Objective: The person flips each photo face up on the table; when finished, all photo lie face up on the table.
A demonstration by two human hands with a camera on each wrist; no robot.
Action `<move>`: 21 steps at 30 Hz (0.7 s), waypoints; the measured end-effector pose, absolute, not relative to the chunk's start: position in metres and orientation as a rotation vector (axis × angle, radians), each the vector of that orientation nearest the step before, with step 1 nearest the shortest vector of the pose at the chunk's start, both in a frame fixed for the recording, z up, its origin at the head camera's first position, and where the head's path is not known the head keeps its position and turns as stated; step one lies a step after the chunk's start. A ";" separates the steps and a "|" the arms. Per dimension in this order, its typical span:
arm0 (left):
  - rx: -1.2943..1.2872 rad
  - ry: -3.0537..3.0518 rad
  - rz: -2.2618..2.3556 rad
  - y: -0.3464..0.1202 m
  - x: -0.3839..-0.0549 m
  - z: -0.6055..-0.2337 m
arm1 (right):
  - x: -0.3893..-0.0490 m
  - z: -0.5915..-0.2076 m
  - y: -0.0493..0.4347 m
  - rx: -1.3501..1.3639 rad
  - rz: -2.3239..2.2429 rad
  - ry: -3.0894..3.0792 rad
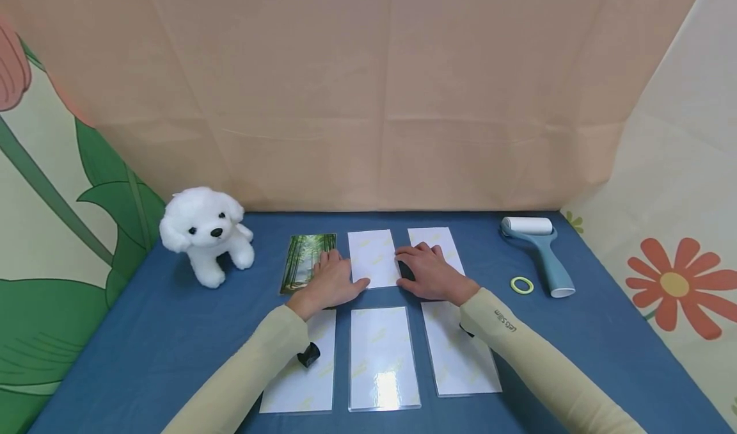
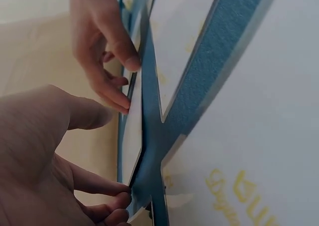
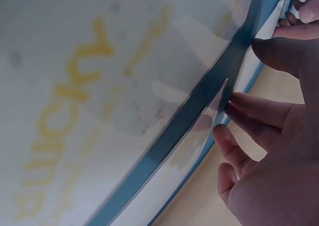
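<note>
My left hand (image 1: 328,283) lies over the lower right of a forest picture card (image 1: 295,261), its thumb reaching to the left edge of a white card (image 1: 371,258) in the middle of the back row. At that card's right edge is my right hand (image 1: 428,273), fingers extended and touching it. Behind the right hand lies another white card (image 1: 440,237). The left wrist view shows the left fingertips (image 2: 119,198) beside the card's edge and the right hand (image 2: 102,46) across from them. In the right wrist view, the thumb and fingers (image 3: 264,109) are spread along the card edge.
White cards form a front row: left (image 1: 316,376), middle (image 1: 382,351) and right (image 1: 460,363), partly under my forearms. A white plush dog (image 1: 210,232) stands at left. A lint roller (image 1: 541,255) and a yellow-green ring (image 1: 521,285) lie at right on the blue cloth.
</note>
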State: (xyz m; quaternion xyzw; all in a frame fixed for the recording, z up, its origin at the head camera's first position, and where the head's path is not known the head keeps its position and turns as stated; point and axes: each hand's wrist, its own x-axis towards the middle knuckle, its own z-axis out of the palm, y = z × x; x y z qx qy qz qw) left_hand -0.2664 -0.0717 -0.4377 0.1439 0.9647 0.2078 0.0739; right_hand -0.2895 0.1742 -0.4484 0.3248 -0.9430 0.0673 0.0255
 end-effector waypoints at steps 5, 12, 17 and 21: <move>0.394 2.902 0.700 -0.071 -0.266 -0.435 | -0.289 -0.446 0.173 0.991 0.227 -2.945; 0.323 2.893 0.924 -0.067 -0.263 -0.430 | -0.290 -0.444 0.173 0.993 0.273 -2.982; 0.345 2.893 1.085 -0.064 -0.263 -0.424 | -0.291 -0.443 0.171 0.990 0.353 -3.006; 0.390 2.893 1.190 -0.061 -0.264 -0.418 | -0.292 -0.439 0.169 0.959 0.411 -3.042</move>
